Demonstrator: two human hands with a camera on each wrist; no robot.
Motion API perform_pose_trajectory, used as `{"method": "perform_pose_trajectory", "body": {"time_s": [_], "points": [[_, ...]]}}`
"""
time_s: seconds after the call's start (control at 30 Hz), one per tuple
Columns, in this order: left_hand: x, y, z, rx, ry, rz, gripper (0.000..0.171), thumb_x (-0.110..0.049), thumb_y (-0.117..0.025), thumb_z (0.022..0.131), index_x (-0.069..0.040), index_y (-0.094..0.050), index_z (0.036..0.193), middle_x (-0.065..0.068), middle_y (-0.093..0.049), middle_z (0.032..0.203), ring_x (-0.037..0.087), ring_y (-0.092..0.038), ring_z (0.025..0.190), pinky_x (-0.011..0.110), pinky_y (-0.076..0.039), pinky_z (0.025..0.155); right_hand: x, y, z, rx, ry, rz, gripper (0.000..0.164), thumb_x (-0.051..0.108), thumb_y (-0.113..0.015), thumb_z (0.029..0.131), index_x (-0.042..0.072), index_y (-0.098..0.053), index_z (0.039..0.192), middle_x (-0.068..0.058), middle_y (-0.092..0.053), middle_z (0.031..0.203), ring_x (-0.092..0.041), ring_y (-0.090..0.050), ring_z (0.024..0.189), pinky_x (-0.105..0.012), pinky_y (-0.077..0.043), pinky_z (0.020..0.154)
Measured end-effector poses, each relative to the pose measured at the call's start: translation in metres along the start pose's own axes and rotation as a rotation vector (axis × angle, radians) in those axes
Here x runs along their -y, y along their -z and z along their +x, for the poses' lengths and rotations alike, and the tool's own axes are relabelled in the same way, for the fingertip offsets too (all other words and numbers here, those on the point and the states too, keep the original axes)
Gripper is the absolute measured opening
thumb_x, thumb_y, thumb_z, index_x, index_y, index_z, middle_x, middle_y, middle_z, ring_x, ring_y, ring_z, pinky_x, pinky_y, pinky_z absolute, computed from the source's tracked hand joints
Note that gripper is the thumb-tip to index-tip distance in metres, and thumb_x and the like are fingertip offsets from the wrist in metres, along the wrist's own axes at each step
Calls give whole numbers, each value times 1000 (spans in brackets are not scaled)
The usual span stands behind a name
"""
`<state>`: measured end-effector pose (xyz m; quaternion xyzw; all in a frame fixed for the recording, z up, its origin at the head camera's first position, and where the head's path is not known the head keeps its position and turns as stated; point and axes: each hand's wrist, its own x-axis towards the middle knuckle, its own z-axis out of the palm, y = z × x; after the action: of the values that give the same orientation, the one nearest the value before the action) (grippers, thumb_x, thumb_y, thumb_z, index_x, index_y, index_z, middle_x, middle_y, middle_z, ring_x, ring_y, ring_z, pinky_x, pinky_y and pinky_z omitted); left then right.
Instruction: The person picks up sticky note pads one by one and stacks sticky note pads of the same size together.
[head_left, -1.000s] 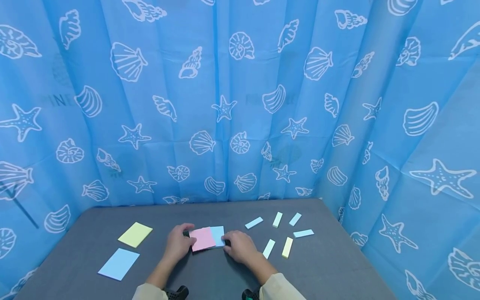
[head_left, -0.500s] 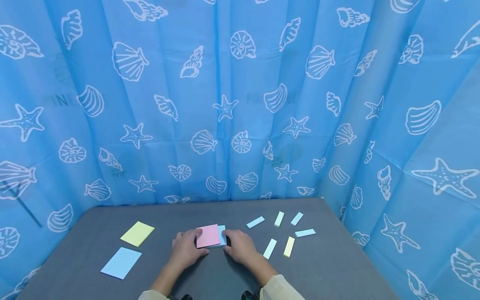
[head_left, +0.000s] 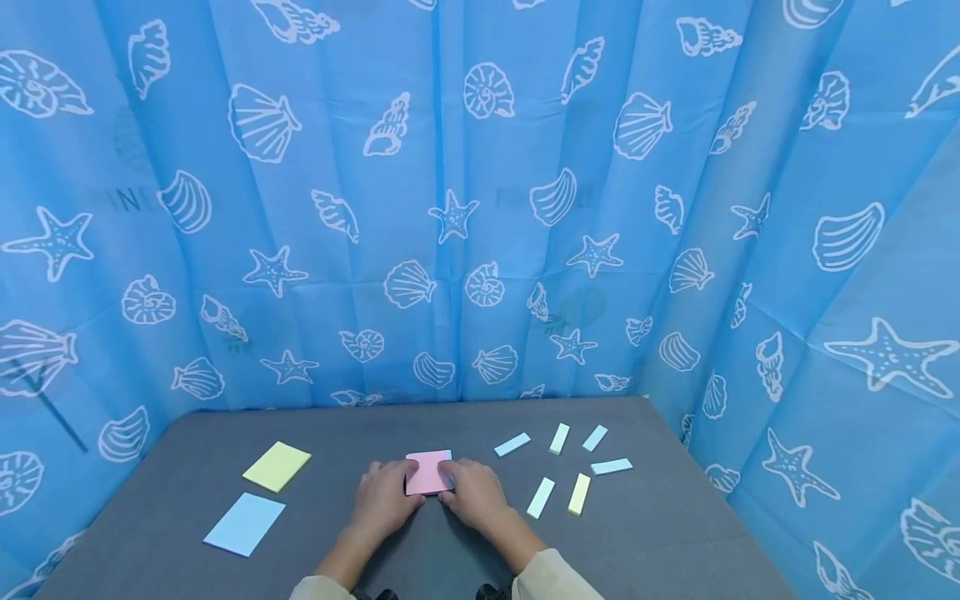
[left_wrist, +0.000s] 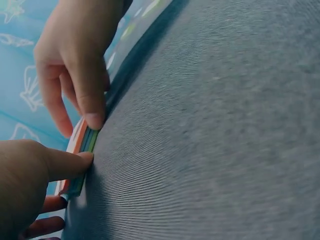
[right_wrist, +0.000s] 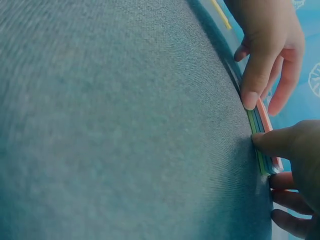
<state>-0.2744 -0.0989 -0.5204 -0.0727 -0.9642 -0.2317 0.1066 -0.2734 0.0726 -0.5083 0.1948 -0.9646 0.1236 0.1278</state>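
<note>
A pink sticky note pad [head_left: 427, 475] lies as the top layer of a stack at mid-table, nearly hiding what is below. A thin blue edge shows at its upper right. From the side, in the left wrist view, the stack [left_wrist: 90, 139] shows orange-pink, blue and green layers. My left hand [head_left: 384, 498] grips the stack's left side, thumb at the near edge. On the opposite side my right hand [head_left: 480, 497] holds it, its thumb also along the near edge in the right wrist view. Both thumbs sit close together there.
To the left lie a yellow sticky note pad [head_left: 277, 467] and a larger light blue pad [head_left: 244, 524]. Several narrow strip pads, such as a yellow one [head_left: 578, 494] and a blue one [head_left: 611, 467], are spread at the right. A shell-patterned curtain [head_left: 465, 208] hangs behind the grey table [head_left: 637, 550].
My left hand has moved right with the pink pad, which slid over the blue one and now covers almost all of it. The right hand has stayed nearly in place at the stack's right side.
</note>
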Motion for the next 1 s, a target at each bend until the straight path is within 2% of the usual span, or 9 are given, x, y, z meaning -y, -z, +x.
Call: {"method": "perform_pose_trajectory", "body": {"time_s": [0.23,0.37,0.5,0.73,1.0], "points": [[-3,-2,-3,-44,-42,34,40,-25,-84,75,-14,-72,112,4,-71,102,25,-56,89,45,-43,77,-1,-1,0,-8,-7,-4,33,32,-77,84,16,-72,112,-1,-69,96,-17,-65,85,-36,-52,76],[-3,-3,-4,-84,-51,57,35,-23,-83,77,-15,-74,109,3,-71,98,23,-57,85,42,-43,73,-2,0,2,-12,-11,-6,31,33,-77,84,16,-73,110,0,-67,90,-14,-59,75,-32,-51,70],[-3,-3,-5,-96,-69,88,31,-23,-84,77,-15,-75,105,1,-71,91,20,-56,78,38,-41,68,-2,0,3,-14,-4,5,28,31,-78,84,16,-74,108,1,-66,86,-14,-56,74,-32,-49,69],[2,-2,-6,-85,-109,94,26,-24,-82,78,-16,-77,102,-1,-70,88,19,-56,79,37,-41,69,-5,0,4,-28,21,58,26,28,-78,83,14,-76,105,2,-65,84,-14,-53,77,-29,-48,69],[6,2,-4,-26,-55,92,26,-26,-82,78,-20,-78,104,-1,-69,92,21,-58,87,40,-44,74,-10,2,5,-24,46,106,26,27,-79,83,13,-76,105,4,-61,82,-13,-48,76,-27,-42,64]]}}
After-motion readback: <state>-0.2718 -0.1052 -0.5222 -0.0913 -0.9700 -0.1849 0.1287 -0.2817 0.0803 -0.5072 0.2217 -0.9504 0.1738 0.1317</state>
